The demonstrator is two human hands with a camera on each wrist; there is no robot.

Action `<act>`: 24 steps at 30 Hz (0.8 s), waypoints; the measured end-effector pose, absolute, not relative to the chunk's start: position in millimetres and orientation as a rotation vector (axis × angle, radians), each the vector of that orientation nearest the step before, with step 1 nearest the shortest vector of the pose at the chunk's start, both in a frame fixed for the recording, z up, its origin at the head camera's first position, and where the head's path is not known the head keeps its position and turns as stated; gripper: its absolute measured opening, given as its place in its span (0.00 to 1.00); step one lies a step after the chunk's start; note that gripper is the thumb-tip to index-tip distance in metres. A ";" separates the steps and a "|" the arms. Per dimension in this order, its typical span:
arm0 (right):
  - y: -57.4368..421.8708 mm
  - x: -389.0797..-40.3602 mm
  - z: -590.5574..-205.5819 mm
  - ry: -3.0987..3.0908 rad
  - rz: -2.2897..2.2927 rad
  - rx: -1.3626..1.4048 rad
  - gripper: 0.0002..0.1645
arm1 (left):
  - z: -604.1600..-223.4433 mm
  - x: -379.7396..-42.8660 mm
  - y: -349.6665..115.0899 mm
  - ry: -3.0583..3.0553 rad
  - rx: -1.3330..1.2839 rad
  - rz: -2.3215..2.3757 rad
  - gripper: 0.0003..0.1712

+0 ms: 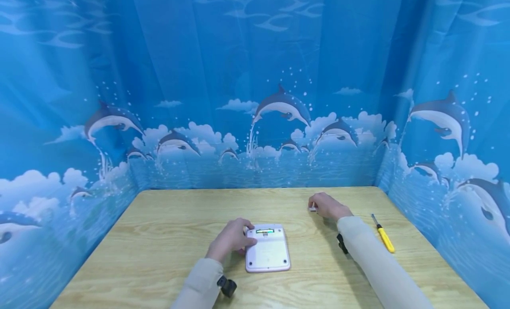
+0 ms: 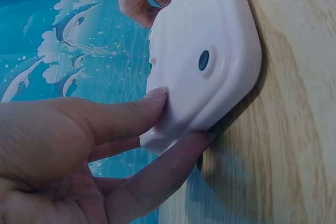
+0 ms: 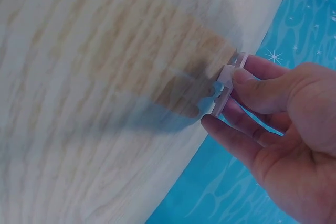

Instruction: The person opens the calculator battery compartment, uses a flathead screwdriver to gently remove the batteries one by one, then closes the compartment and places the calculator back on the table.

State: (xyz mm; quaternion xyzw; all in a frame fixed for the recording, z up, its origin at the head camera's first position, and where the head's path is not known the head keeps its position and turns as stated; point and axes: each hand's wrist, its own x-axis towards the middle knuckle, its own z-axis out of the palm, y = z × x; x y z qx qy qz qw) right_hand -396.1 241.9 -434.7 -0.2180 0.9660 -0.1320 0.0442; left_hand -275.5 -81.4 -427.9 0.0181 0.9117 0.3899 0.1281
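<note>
A pale pinkish-white calculator (image 1: 268, 253) lies back side up on the table, with dark round feet at its corners. Near its far edge the battery compartment (image 1: 264, 231) is uncovered. My left hand (image 1: 233, 239) pinches the calculator's left side; in the left wrist view the thumb presses on its back (image 2: 181, 66) and a finger sits under the edge. Off to the right and farther back, my right hand (image 1: 326, 206) holds a small white battery cover (image 3: 226, 81) between thumb and fingers, close over the tabletop.
A screwdriver (image 1: 384, 239) with a yellow handle lies right of my right forearm. The wooden table (image 1: 175, 238) ends at a blue dolphin-print curtain (image 1: 255, 167) at the back and sides.
</note>
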 end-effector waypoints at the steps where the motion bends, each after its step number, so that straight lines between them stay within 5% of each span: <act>1: 242.1 -396.6 -434.9 2.952 -0.403 -0.666 0.13 | -428.2 -276.0 -81.3 2.652 0.053 1.134 0.25; 24: 240.0 -394.9 -432.4 2.949 -0.379 -0.647 0.15 | -427.6 -275.5 -83.4 2.652 0.087 1.138 0.25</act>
